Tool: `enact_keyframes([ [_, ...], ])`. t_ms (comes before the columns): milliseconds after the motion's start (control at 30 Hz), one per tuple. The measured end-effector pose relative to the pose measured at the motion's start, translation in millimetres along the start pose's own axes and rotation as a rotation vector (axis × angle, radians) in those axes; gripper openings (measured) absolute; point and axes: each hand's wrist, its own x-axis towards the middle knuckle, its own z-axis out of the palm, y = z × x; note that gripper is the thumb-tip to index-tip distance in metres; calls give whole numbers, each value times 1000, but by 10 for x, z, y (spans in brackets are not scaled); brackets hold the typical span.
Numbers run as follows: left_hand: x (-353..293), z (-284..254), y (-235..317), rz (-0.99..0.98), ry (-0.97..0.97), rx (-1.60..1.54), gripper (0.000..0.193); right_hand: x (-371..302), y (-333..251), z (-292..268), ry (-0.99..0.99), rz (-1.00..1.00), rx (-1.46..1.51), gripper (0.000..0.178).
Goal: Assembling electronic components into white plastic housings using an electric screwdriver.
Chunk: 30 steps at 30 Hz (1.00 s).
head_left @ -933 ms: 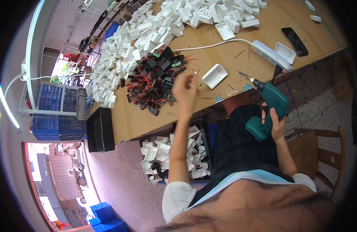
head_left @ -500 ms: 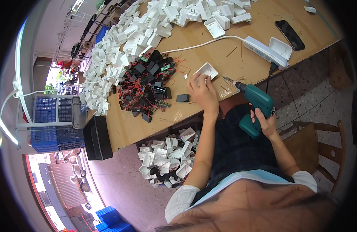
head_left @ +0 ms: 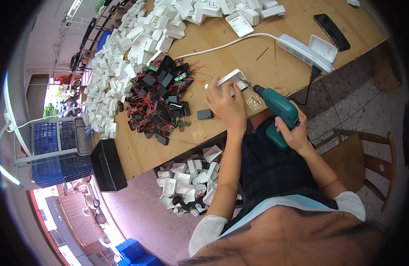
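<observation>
Soldering gun brought to white plastic shell, ahead-left of right grip (wrapped round handle); left grip half-curled at shell, hold unclear.

"Can you read anything on the long white plastic power strip?"
"No, too small to tell."
"And the dark-green pistol-shaped plastic tool?"
"Nothing legible there, nor on any other surface in view."
</observation>
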Motion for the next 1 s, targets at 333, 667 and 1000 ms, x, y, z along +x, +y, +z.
enact_keyframes([
  [333,-7,71,-10,-29,32,33,11,50,-9,108,33,139,10,32],
  [667,-21,107,4,-15,58,75,11,52,10,108,51,143,-26,31],
  [1000,-21,94,18,-25,40,87,10,65,-76,122,32,175,74,18],
])
